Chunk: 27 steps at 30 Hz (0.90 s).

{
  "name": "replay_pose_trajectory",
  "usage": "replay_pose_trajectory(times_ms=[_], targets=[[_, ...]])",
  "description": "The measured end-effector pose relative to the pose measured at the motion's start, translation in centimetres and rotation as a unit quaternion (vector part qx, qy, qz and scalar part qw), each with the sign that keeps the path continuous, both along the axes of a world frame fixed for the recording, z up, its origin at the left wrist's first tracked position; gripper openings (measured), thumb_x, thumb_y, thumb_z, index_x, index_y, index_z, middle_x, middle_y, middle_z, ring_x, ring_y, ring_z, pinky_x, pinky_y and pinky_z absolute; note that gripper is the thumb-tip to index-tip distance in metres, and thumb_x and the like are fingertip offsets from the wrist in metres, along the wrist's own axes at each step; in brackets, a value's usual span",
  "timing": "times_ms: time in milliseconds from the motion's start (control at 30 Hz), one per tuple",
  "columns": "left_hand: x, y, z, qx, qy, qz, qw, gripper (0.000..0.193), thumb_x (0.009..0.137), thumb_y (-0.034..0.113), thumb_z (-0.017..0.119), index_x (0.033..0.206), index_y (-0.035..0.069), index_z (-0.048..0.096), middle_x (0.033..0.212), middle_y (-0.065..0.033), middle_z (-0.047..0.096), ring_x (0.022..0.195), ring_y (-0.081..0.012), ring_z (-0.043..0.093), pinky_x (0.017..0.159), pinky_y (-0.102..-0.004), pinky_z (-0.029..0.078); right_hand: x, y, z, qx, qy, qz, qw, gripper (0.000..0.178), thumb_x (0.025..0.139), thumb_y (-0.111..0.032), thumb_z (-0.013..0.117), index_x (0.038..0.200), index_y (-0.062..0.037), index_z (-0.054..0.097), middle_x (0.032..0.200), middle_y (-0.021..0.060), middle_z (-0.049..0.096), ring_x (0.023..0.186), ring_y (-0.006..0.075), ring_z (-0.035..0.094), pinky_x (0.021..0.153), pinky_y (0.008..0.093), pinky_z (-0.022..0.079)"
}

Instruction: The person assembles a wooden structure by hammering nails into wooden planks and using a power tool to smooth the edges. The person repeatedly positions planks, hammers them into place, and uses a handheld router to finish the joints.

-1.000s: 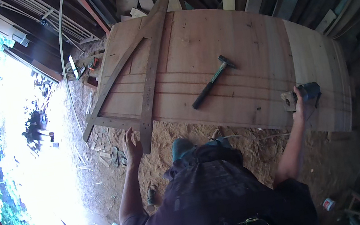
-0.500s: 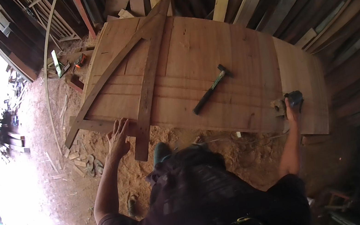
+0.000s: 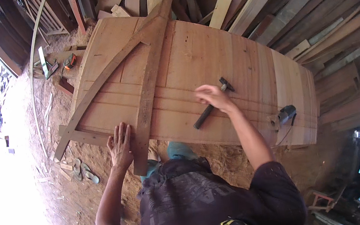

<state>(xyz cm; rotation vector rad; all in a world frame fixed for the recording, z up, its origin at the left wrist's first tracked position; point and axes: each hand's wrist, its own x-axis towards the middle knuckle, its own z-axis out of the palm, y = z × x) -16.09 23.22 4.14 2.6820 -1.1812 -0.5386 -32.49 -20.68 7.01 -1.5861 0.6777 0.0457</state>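
Head view: right hand [image 3: 213,98] grip curls over hammer [image 3: 211,108]; left hand [image 3: 120,145] spread on plank [image 3: 147,98].

Left hand [image 3: 120,147] lies flat, fingers spread, on the near edge of a big wooden panel [image 3: 209,61], just beside a long upright slat [image 3: 148,89] that meets a diagonal slat [image 3: 105,79] at the top. Right hand [image 3: 213,98] sits over the dark hammer [image 3: 209,108] on the panel, grip unclear. A small power tool [image 3: 285,115] lies near the panel's right edge. Flip-flops [image 3: 82,171] lie on the sawdust floor [image 3: 62,195].

Matt raw-wood panel [image 3: 209,61], metal-headed hammer [image 3: 211,108]
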Motion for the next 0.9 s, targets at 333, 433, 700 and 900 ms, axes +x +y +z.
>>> replay_pose_trajectory(times_ms=[333, 433, 700, 900], targets=[[-0.3, -0.6, -0.8, 0.054, 0.0, 0.047, 0.997, 0.073, 0.102, 0.015, 0.058, 0.171, 0.023, 0.037, 0.18, -0.0085, 0.028, 0.167, -0.0298, 0.024, 0.132, -0.0572, 0.016, 20.7, -21.3, -5.9, -0.326, -0.105, -0.319, 0.884, 0.019, 0.097, -0.022, 0.073, 0.099, -0.0036, 0.072, 0.101, 0.0088, 0.076, 0.087, 0.0207, 0.073, 0.079, 0.0378, 0.06], [-0.6, 0.8, -0.7, 0.078, 0.009, 0.067, 0.995, 0.067, 0.105, 0.021, 0.058, 0.17, 0.023, 0.04, 0.179, -0.0091, 0.031, 0.167, -0.0302, 0.026, 0.131, -0.0579, 0.016, 24.6, -19.3, -4.7, -0.075, -0.124, -0.09, 0.985, 0.02, 0.1, -0.024, 0.072, 0.104, -0.0044, 0.075, 0.103, 0.0084, 0.077, 0.09, 0.0191, 0.073, 0.082, 0.0368, 0.06], [0.3, -1.5, -0.2, 0.116, 0.015, 0.043, 0.992, 0.069, 0.103, 0.02, 0.061, 0.169, 0.023, 0.041, 0.179, -0.0094, 0.031, 0.167, -0.0311, 0.026, 0.131, -0.0565, 0.018, 32.5, -26.8, -8.4, -0.431, -0.152, -0.215, 0.863, 0.032, 0.104, -0.03, 0.076, 0.117, -0.0015, 0.071, 0.114, 0.0105, 0.078, 0.095, 0.0172, 0.074, 0.085, 0.0356, 0.062], [-1.3, -0.1, -1.8, 0.073, -0.008, 0.075, 0.994, 0.07, 0.1, 0.027, 0.069, 0.166, 0.023, 0.046, 0.177, -0.0105, 0.036, 0.166, -0.0316, 0.028, 0.131, -0.0576, 0.019, 29.8, -21.7, -5.1, -0.086, -0.205, -0.155, 0.962, 0.023, 0.107, -0.026, 0.073, 0.117, -0.0059, 0.071, 0.102, 0.0017, 0.075, 0.088, 0.0089, 0.069, 0.073, 0.0249, 0.053]])
